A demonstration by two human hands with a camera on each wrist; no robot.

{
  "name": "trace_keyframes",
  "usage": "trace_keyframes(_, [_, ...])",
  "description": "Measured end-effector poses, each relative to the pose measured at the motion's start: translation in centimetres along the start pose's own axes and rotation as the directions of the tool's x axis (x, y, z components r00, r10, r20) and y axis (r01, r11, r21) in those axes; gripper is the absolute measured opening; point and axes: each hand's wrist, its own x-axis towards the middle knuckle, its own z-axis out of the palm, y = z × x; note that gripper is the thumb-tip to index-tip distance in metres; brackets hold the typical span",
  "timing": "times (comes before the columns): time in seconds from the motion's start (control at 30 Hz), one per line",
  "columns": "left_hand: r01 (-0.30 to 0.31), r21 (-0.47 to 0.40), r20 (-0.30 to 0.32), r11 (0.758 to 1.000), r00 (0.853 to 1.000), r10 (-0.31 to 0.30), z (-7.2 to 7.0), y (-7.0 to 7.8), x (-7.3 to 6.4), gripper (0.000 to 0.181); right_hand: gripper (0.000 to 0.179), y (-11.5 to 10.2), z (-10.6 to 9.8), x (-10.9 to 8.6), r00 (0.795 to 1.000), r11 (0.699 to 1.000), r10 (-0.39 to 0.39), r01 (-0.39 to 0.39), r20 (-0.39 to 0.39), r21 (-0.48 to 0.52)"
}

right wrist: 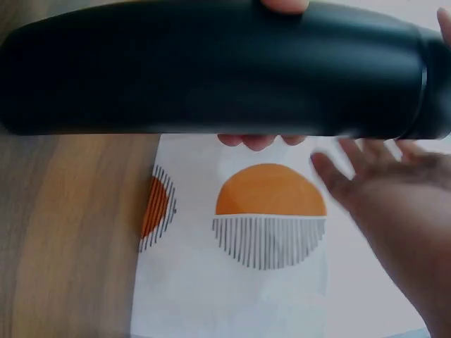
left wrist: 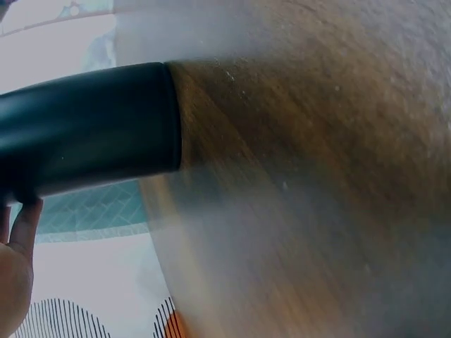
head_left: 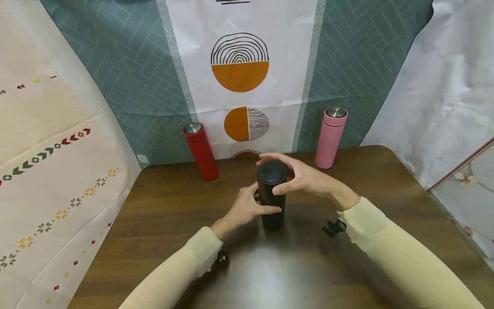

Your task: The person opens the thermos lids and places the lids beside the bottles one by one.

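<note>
One black bottle (head_left: pixel 272 199), upright at the middle of the table (head_left: pixel 154 223), left hand (head_left: pixel 244 207) gripping it, right hand (head_left: pixel 305 177) spread around its lid (head_left: pixel 272 171); near the far edge, one red bottle (head_left: pixel 202 153), one pink bottle (head_left: pixel 330 139).

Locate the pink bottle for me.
In the head view, the pink bottle stands right of centre near the back edge of the table, beyond the right hand and to the right of the black bottle.
</note>
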Motion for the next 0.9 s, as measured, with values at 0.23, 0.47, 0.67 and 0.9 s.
trace_keyframes(0.23, [-0.015, 0.011, -0.066, 1.000, 0.998, 0.016, 0.1, 0.2, -0.3, 0.065, 0.071, -0.6, 1.7, -0.9, 0.970, 0.971, -0.030, -0.030, -0.242, -0.238])
trace_keyframes(0.47, [-0.008, 0.002, -0.062, 1.000, 0.998, 0.008, 0.3, 0.1, -0.3, 0.065, 0.065, -0.4, 0.7, -0.7, 0.988, 0.994, 0.003, -0.020, -0.153, -0.112])
trace_keyframes(0.67, [0.014, -0.013, -0.049, 1.000, 0.999, -0.015, 0.5, 0.3, -0.1, 0.068, 0.068, -0.1, -1.2, -0.4, 0.998, 0.998, 0.054, -0.055, 0.028, 0.027])
trace_keyframes(0.9, [0.015, -0.002, -0.056, 1.000, 0.998, -0.015, 0.5, 0.2, -0.3, 0.066, 0.076, -0.8, 1.0, -1.3, 0.984, 0.986, 0.028, -0.057, -0.178, -0.159])
